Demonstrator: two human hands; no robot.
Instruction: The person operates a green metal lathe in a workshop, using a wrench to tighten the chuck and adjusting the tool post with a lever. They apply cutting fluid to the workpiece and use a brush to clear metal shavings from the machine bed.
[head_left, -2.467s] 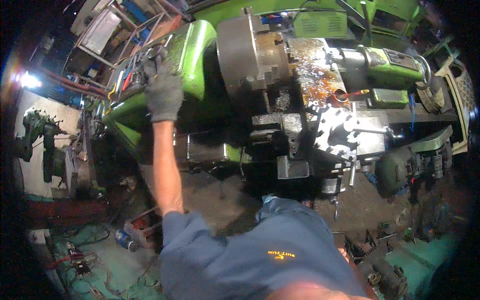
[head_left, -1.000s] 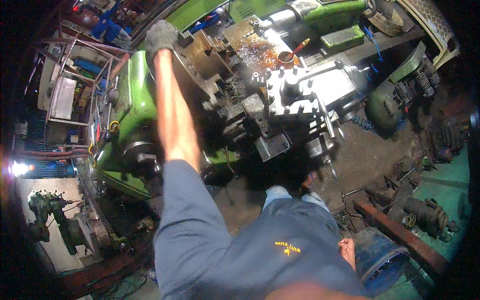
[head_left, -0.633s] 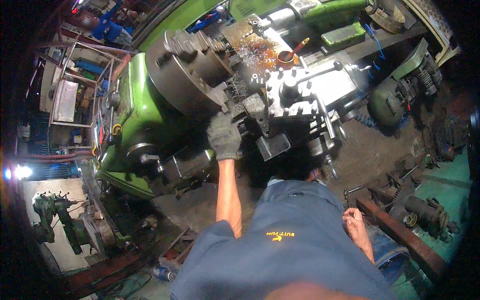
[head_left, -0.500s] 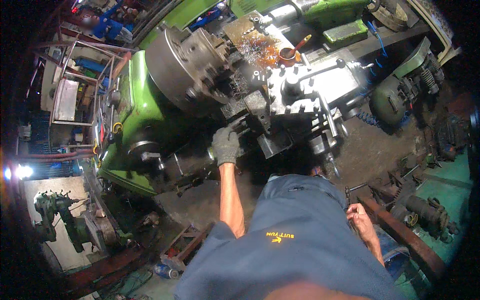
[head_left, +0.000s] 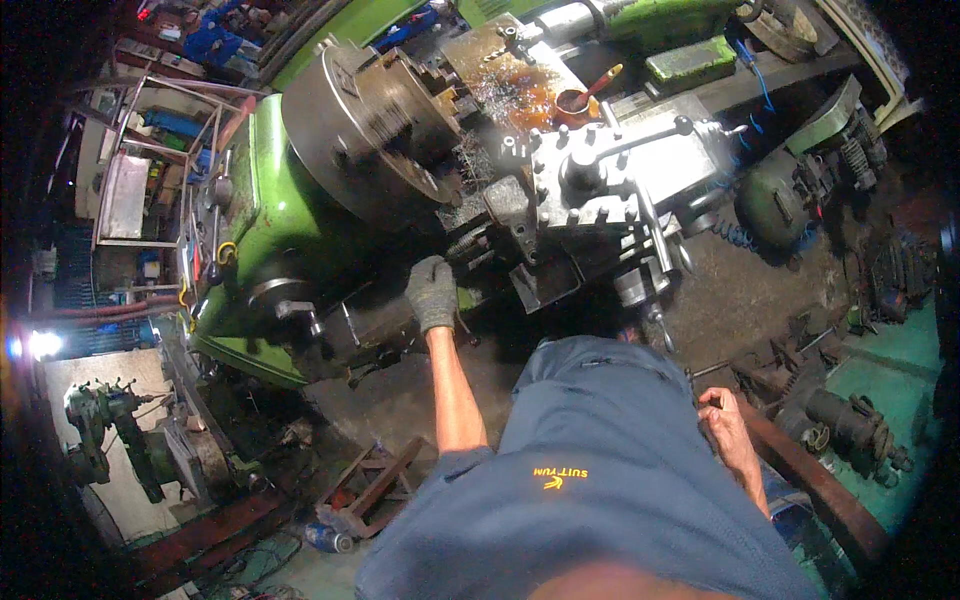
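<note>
My left hand (head_left: pixel 432 293), in a grey knit glove, is closed at the front of the green lathe (head_left: pixel 262 180), below the chuck. Whatever it grips, if anything, is hidden by the glove. A thin lever (head_left: pixel 466 326) shows just right of the wrist. Above stands the large steel chuck (head_left: pixel 345 140), its face and jaws streaked by motion. To its right is the tool post (head_left: pixel 583 172) on the carriage, with several bolts and a long handle. My bare right hand (head_left: pixel 730 432) hangs beside my right hip, fingers curled; their contents cannot be made out.
A rusty, chip-strewn plate (head_left: pixel 520 75) behind the tool post carries a small pot (head_left: pixel 574 106) with a brush (head_left: pixel 602 85). Metal swarf (head_left: pixel 478 165) lies by the chuck. A handwheel (head_left: pixel 283 297) juts from the lathe's left front. A steel beam (head_left: pixel 815 480) lies at my right.
My left hand has shifted slightly left, away from the carriage, uncovering the lever by its wrist. The chuck's blurred face looks different. My right hand has stayed almost in place.
</note>
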